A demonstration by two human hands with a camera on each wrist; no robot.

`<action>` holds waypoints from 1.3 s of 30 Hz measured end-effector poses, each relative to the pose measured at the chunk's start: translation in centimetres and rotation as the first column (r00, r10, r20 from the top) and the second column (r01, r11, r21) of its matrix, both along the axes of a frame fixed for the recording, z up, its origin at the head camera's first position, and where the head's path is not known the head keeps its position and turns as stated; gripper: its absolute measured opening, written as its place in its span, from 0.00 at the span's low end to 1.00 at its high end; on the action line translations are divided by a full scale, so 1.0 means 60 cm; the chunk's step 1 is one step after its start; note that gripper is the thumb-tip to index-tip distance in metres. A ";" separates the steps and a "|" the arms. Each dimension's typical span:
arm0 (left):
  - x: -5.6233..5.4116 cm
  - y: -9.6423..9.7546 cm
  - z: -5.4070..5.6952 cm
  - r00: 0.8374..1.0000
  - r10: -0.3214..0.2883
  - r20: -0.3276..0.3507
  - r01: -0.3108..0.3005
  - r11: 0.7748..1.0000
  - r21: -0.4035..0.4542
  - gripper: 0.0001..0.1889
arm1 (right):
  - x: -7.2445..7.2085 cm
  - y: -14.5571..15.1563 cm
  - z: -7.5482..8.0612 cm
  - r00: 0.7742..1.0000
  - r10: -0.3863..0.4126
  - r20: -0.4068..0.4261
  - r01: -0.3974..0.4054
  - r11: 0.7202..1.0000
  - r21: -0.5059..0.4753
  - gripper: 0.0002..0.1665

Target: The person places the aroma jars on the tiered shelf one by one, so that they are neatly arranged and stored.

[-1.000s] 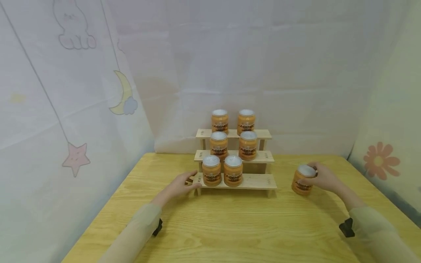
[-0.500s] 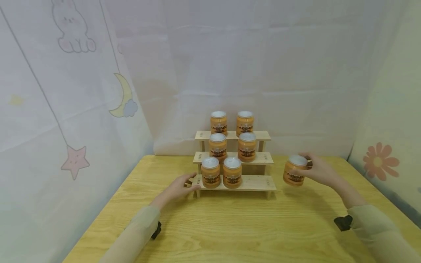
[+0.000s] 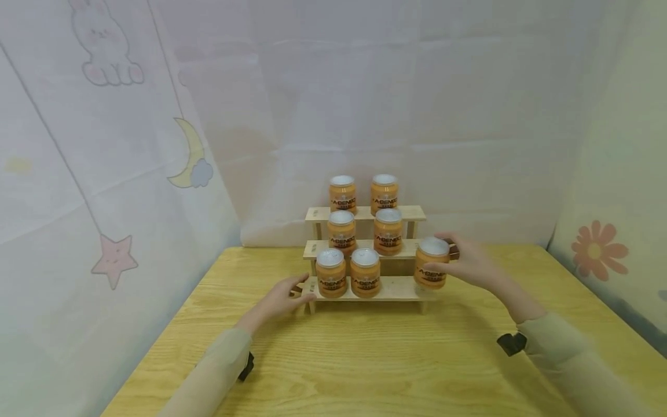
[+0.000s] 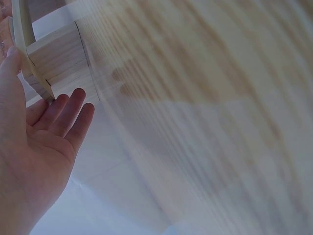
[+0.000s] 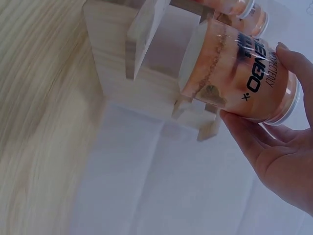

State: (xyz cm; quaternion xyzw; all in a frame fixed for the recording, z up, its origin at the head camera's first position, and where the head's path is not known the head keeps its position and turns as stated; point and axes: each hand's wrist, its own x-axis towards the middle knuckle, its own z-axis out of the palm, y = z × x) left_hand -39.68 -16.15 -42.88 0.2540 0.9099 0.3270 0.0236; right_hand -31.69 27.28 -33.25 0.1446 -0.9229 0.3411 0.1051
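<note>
In the head view, my right hand grips an orange can with a silver lid and dark lettering, thumb at the front and fingers behind. The can is just above the right end of the lowest step of a three-step wooden rack. In the right wrist view, the can's base shows a gap from the board. My left hand holds the lowest step's left end, thumb and fingers on either side of the board corner. Two matching cans stand upright on that step, left of the held can.
Two more cans stand on the middle step and two others on the top step. The rack stands on a wood-grain table. A pale cloth hangs behind, with printed cloths at both sides.
My right hand has lifted the can off the table and carried it left to above the lowest step. My left hand stays at the rack's left end.
</note>
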 end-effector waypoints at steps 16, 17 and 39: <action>-0.003 0.002 -0.002 1.000 -0.022 -0.021 0.022 1.000 0.017 0.39 | -0.029 -0.073 -0.042 0.998 0.062 -0.029 -0.064 0.994 -0.085 0.46; -0.004 0.002 -0.003 0.999 -0.023 -0.022 0.023 1.000 0.018 0.39 | -0.031 -0.074 -0.045 0.998 0.063 -0.027 -0.065 0.994 -0.083 0.46; -0.016 -0.002 -0.010 1.000 -0.019 -0.016 0.018 1.000 -0.015 0.40 | -0.050 -0.087 -0.066 0.997 0.078 -0.006 -0.078 0.988 -0.132 0.48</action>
